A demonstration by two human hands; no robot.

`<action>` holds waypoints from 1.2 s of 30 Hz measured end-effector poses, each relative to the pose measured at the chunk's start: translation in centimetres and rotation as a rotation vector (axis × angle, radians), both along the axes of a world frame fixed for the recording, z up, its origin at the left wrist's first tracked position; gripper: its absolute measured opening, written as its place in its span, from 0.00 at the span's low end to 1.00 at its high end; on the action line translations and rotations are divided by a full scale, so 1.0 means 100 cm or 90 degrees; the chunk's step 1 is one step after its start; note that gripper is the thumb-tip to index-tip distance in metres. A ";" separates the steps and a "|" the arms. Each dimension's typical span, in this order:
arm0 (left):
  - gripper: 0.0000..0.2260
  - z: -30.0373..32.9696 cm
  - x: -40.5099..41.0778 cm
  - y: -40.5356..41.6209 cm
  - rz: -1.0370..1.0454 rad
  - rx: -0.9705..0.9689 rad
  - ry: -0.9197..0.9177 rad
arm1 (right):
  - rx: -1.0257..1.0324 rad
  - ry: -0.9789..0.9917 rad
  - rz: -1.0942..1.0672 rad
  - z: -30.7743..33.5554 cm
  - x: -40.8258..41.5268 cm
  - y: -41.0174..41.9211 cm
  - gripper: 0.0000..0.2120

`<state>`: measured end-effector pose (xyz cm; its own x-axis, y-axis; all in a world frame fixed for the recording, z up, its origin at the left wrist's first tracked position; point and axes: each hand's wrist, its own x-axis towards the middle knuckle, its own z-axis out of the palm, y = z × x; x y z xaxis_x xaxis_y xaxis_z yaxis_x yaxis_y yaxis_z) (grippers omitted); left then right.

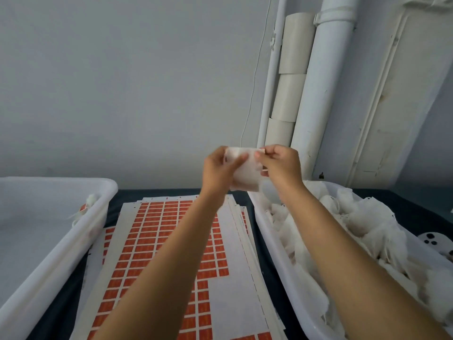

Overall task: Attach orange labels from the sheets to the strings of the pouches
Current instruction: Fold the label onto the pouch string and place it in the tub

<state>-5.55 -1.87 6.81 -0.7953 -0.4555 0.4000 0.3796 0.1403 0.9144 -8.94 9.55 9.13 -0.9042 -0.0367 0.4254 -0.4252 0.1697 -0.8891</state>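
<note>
The dark tabletop (248, 203) is seen carrying everything, and two white bins are set on it. The right bin (274, 244) is heaped with white pouches (362, 222), soft and crumpled. The left bin (61, 241) is seen mostly bare inside, with one or two pouches lodged against its inner wall, an orange speck showing there.

Between the bins a stack of label sheets (228, 298) is laid flat. Orange labels (147, 239) are ranged in rows across the top sheet, and a bare patch is left at its near right. The labels are judged thin and light, best lifted by a corner.

Above the sheets, one pouch (246, 175) is held up at arm's length. It is gripped on its left side by the left hand (219, 171), thumb pressed across the fabric. At the top right edge, something fine is pinched by the right hand (282, 165), finger and thumb closed; it is taken for the pouch's string (261, 150), though it is too small to be sure. A small orange trace is glimpsed near that hand.

The pouch is judged nearly weightless and limp; it would crumple under a hard squeeze. A hold on the body, string drawn taut, is judged safest.
</note>
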 end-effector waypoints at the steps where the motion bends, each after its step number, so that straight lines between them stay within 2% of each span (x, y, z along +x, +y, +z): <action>1: 0.09 0.000 0.010 -0.006 0.001 0.043 -0.004 | -0.043 -0.027 0.033 -0.003 0.009 -0.007 0.02; 3: 0.12 -0.008 0.027 -0.017 0.029 0.058 -0.049 | -0.084 -0.077 0.060 -0.018 0.025 -0.023 0.06; 7: 0.19 -0.045 0.049 -0.037 0.082 0.075 -0.172 | -0.090 -0.165 0.062 -0.069 0.044 -0.052 0.04; 13: 0.09 -0.112 0.068 -0.054 0.133 0.012 -0.263 | 0.046 -0.170 0.070 -0.137 0.052 -0.063 0.07; 18: 0.08 -0.139 0.070 -0.057 0.243 0.038 -0.222 | 0.129 -0.076 0.053 -0.165 0.056 -0.065 0.05; 20: 0.10 -0.140 0.071 -0.058 0.310 0.008 -0.194 | 0.109 -0.026 0.051 -0.173 0.062 -0.069 0.02; 23: 0.12 -0.137 0.072 -0.054 0.374 -0.034 -0.152 | 0.062 -0.032 0.200 -0.176 0.074 -0.074 0.04; 26: 0.09 -0.140 0.073 -0.050 0.328 -0.068 -0.098 | 0.063 -0.077 0.323 -0.171 0.084 -0.078 0.12; 29: 0.05 -0.143 0.076 -0.048 0.204 -0.044 -0.040 | 0.048 -0.099 0.376 -0.168 0.087 -0.080 0.13; 32: 0.10 -0.146 0.077 -0.051 0.128 -0.004 -0.043 | 0.056 -0.128 0.351 -0.170 0.083 -0.079 0.07; 36: 0.06 -0.150 0.076 -0.060 0.126 -0.089 -0.076 | 0.077 -0.149 0.289 -0.175 0.074 -0.075 0.03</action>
